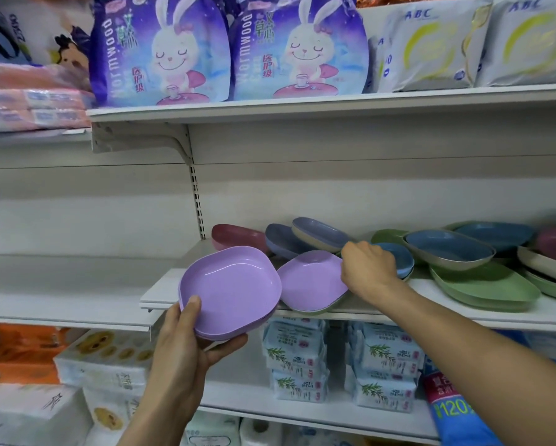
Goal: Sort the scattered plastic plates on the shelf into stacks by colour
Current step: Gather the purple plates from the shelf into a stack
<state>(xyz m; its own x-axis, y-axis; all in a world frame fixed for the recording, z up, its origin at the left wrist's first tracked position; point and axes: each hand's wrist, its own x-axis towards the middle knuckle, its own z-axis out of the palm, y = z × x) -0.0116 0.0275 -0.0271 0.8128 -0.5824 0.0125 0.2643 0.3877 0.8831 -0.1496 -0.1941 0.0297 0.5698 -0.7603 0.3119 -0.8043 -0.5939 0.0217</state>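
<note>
1. The left hand (186, 342) holds the lilac stack (228, 291) just in front of the shelf (463, 317), with the thumb pressed on the near rim and the fingers curled beneath.
2. The right hand (368, 265) curls over the right rim of a loose lilac plate (312, 281); its fingertips are hidden. This plate lies tilted on a green rim and reaches the shelf's front lip.
3. Progress, as judged: lilac is partly gathered and no other colour looks sorted.
4. Remaining: violet-blue plates (283, 243), a maroon plate (235, 236), blue plates (447, 249), green plates (482, 288) and a cream plate (547, 265) lie overlapped and mixed towards the right.
5. Edges: with the loose lilac plate at the lip, a careless pull could probably tip it off or drag out the plate beneath.
6. Room: white board shows at the shelf's left end, in front of the maroon plate, which suits new stacks. The upper shelf (302, 104) sits well above, so lifting looks unobstructed.
</note>
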